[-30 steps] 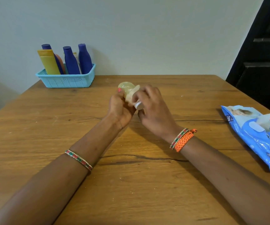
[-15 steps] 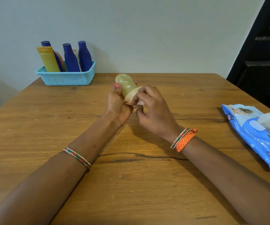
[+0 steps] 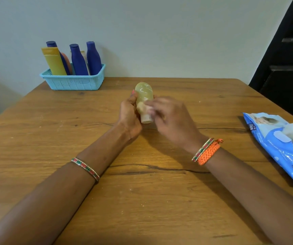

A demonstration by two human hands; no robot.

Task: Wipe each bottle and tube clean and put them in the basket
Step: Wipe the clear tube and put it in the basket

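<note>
Pale yellow bottle (image 3: pixel 144 101) is up off the table (image 3: pixel 142 200), held mid-table, well in front of & to the right of the basket (image 3: pixel 73 82) as seen from the head cam. Long axis approx upright, cap end down twd the person, rounded base tipped away. Left hand (image 3: pixel 129 117) grips its left side, fingers curled round the body. Right hand (image 3: pixel 170 117) is at the lower right by the cap; blurred, so can't tell if it pinches a wipe. Judgement: left hand carries to the basket, being nearer it.

A pale yellow-green bottle (image 3: pixel 144 96) with white zigzag marks sits at frame centre above the brown wood-grain tabletop (image 3: pixel 142 200). Upper left, a turquoise perforated basket (image 3: pixel 73 83) holds dark blue bottles (image 3: pixel 78 61) and a yellow tube (image 3: pixel 54 62). At right lies a blue-and-white wipes pack (image 3: pixel 281 145).
</note>
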